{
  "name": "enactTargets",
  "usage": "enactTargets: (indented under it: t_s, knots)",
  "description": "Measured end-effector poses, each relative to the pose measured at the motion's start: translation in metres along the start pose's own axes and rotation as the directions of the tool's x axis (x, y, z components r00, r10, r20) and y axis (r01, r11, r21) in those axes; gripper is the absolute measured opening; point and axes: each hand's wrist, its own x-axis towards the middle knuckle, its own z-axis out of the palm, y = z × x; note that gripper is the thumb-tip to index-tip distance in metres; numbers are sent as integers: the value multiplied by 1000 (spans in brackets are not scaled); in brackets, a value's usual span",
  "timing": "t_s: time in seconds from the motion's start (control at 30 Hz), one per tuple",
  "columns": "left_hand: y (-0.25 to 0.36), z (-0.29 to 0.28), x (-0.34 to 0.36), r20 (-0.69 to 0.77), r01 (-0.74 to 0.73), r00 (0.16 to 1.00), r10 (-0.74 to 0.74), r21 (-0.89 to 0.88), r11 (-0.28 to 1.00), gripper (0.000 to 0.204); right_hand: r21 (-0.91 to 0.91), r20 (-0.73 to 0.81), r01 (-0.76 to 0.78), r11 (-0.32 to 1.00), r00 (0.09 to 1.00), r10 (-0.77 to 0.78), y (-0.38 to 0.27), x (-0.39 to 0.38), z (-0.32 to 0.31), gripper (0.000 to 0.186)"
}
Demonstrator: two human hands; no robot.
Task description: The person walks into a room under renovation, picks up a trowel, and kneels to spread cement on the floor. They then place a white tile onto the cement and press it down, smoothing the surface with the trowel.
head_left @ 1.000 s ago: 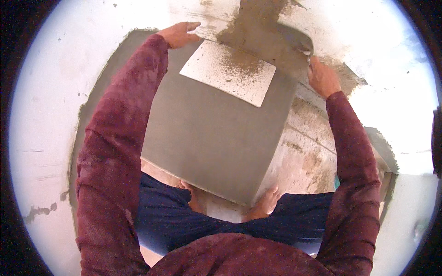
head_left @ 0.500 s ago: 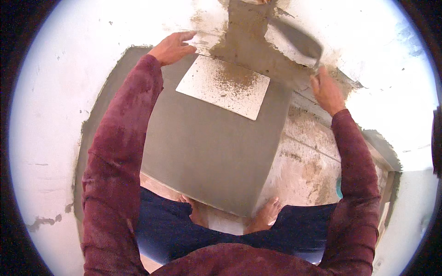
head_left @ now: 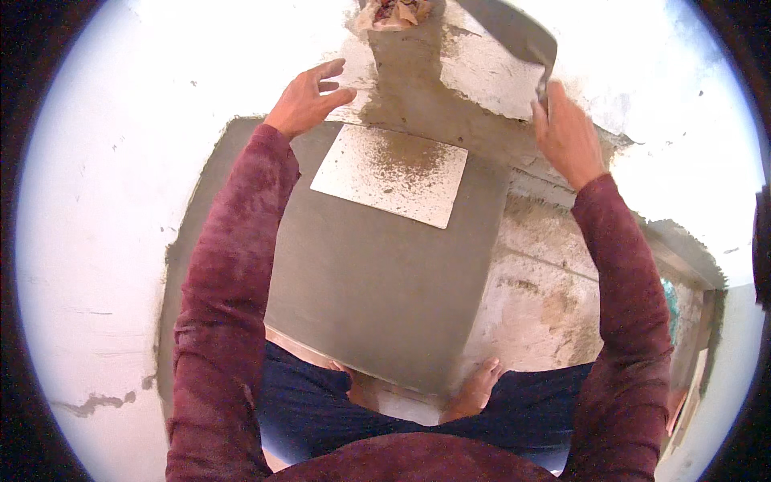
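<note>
In my right hand (head_left: 569,136) is a trowel (head_left: 514,32), held by its handle with the grey blade pointing up and to the left, near the wall. My left hand (head_left: 309,96) is open with its fingers apart, holding nothing, just above the far edge of the grey mortar surface. Between my hands a band of wet mortar (head_left: 405,76) runs up the white wall and spreads along its base. Below it lies a white board (head_left: 385,189) with dark mortar specks, flat on the smooth grey surface (head_left: 369,281).
A rough hole (head_left: 397,14) with broken reddish edges opens in the wall at the top. Right of the grey surface is a stained pale strip (head_left: 538,297). My bare feet (head_left: 474,390) are at the near edge. Something turquoise (head_left: 671,305) shows beside my right forearm.
My view has tilted upward, bringing more of the wall hole into sight. The trowel has moved up toward the top edge in my right hand. My left hand stays open.
</note>
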Motion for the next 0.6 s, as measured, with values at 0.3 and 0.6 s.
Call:
enactTargets:
  t_s: [0.3, 0.6]
  knots:
    - [-7, 2, 0, 75, 55, 996, -53, -19, 998, 73, -59, 120, 14, 998, 993, -7, -8, -16, -15, 18]
    - [-14, 6, 4, 106, 60, 993, -56, -38, 997, 71, -62, 64, 45, 997, 997, -41, -5, -6, -18, 19]
